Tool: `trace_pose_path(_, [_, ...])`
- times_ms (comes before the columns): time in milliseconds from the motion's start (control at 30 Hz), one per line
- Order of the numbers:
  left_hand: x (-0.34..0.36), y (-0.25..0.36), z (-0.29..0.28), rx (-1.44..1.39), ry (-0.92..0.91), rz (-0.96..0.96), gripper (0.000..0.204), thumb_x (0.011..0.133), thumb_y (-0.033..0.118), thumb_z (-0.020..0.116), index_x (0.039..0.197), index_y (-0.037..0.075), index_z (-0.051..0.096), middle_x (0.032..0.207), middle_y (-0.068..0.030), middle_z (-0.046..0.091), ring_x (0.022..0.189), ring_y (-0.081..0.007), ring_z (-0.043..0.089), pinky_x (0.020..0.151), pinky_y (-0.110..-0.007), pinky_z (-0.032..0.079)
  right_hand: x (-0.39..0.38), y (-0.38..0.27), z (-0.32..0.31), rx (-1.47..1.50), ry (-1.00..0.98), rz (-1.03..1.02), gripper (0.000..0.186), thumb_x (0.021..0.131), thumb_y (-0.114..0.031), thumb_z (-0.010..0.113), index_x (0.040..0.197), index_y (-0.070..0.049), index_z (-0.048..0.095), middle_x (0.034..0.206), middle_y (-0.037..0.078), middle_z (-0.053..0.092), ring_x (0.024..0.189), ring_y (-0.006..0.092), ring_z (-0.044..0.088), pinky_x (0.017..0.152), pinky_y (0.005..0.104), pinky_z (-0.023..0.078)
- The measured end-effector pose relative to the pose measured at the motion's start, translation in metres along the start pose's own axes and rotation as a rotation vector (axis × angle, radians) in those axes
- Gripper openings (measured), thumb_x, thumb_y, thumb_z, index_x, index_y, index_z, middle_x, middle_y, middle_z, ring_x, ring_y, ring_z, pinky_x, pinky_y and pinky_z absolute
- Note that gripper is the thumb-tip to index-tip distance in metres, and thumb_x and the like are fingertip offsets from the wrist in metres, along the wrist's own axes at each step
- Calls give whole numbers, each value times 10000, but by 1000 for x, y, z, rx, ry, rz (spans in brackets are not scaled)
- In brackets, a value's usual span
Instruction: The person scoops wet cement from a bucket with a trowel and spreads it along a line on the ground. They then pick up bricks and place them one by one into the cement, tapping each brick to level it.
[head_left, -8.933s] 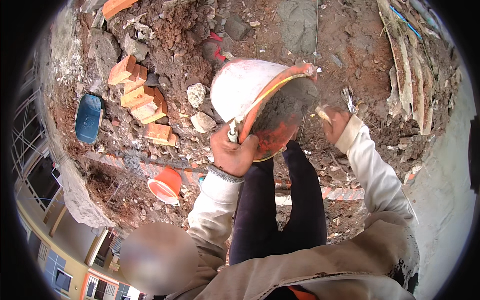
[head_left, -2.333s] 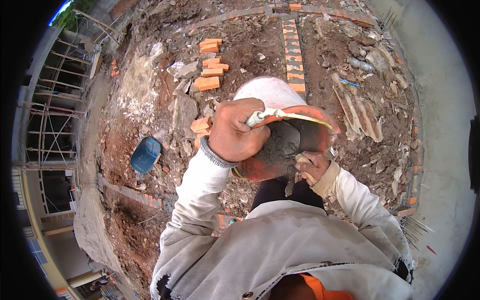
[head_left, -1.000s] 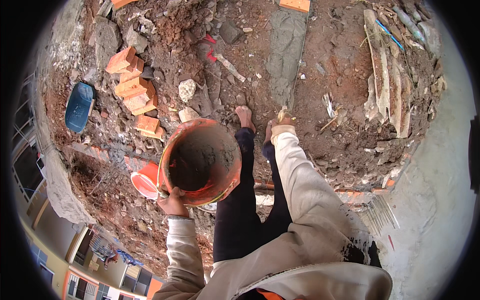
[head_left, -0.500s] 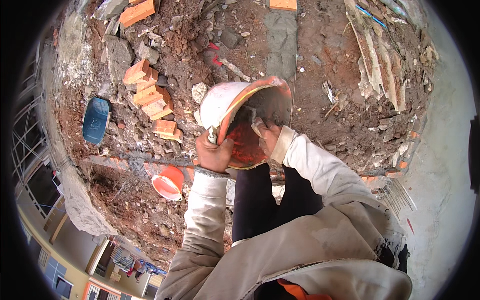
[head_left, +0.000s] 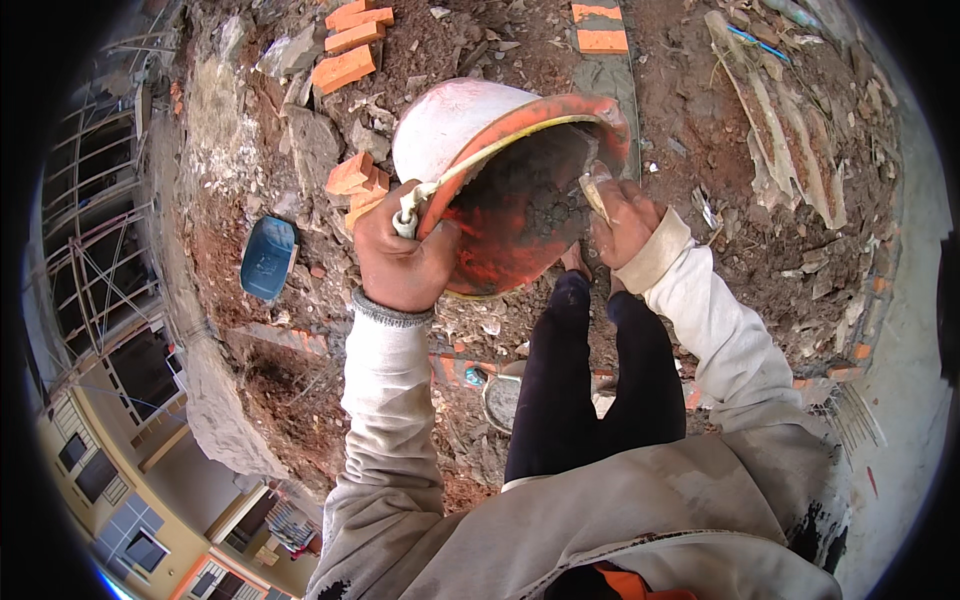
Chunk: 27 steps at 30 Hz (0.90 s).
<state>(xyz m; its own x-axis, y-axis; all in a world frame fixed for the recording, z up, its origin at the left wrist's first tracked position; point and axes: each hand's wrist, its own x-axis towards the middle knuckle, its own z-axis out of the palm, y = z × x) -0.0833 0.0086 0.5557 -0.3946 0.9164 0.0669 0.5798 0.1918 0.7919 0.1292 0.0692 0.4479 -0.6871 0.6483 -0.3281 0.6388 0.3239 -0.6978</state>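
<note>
A tipped bucket (head_left: pixel 450 130), whitish outside and stained orange inside with grey mortar in it, faces me with its mouth. My left hand (head_left: pixel 402 255) is closed on the white grip of its handle, at the left side of the rim. At the right of the opening, my right hand (head_left: pixel 620 220) is closed round a trowel's pale wooden handle (head_left: pixel 598 200); the trowel's head is partly hidden in the mouth of the bucket. Beyond the bucket a grey mortar strip (head_left: pixel 605 75) runs across the dirt, with orange bricks (head_left: pixel 601 41) on it.
Loose bricks (head_left: pixel 342 70) and rubble lie on the left. A blue tub (head_left: pixel 266 258) sits further left, near scaffolding (head_left: pixel 90 230). Broken boards (head_left: pixel 780 150) lie at the right, beside pale concrete (head_left: pixel 900 380). A round grey container (head_left: pixel 501 402) stands beside my legs, which reach down over bare feet.
Since a second ago the bucket has been raised and tipped from upright, and my right hand has come to its mouth with the trowel. In the last half second it has moved further up the view.
</note>
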Motion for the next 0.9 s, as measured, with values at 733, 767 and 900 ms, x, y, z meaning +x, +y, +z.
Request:
trace_pose_path(733, [-17,121,-34,-362,46,-49,515,419,6,624,922,-103,620,862,-101,650,822,-181,601,826,-308,449,-62,9,-31,1165,-338,-214,486,787,-193,635,1173,72,508,724,9,534,593,62,490,521,224,414])
trace_pose_path(767, [-18,117,-37,-433,82,-49,590,409,1,602,985,-130,621,921,-133,665,902,-217,625,906,-339,446,-58,1,-32,1182,-397,-185,497,788,-195,634,1185,72,503,730,15,541,592,65,498,522,226,419])
trace_pose_path(900, [-26,82,-42,-452,87,-32,624,404,7,586,1012,-125,626,983,-147,652,945,-247,613,929,-359,428,-47,-19,-32,1252,-572,-77,554,796,-195,625,1252,73,459,740,42,564,554,87,537,500,240,439])
